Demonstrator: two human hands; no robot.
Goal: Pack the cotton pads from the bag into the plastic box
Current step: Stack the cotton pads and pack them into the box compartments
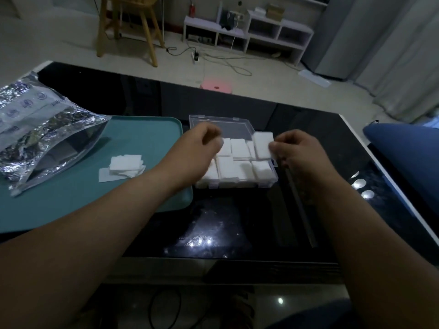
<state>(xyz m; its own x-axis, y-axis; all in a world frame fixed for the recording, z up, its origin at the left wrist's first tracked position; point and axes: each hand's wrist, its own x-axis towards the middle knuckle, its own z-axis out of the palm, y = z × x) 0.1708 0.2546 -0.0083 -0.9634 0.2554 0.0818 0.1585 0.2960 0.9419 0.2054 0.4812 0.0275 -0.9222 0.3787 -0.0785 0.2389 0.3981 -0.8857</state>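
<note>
A clear plastic box [274, 179] stands open on the black table, its lid [228, 127] lying flat behind it. White cotton pads [228, 168] fill its compartments. My right hand [294, 150] pinches a small stack of cotton pads [262, 144] over the box's far right corner. My left hand [199, 143] hovers over the box's left side with its fingers curled; I see nothing in it. A loose pile of cotton pads [126, 166] lies on the teal tray [95, 200]. The silver foil bag [40, 136] lies open on the tray's left.
The glossy black table [237, 222] has a white rim. A blue cushion [408, 157] sits at the right edge. Beyond the table are a pink stool [216, 86], a wooden chair [133, 24], cables on the floor and a white shelf [251, 32].
</note>
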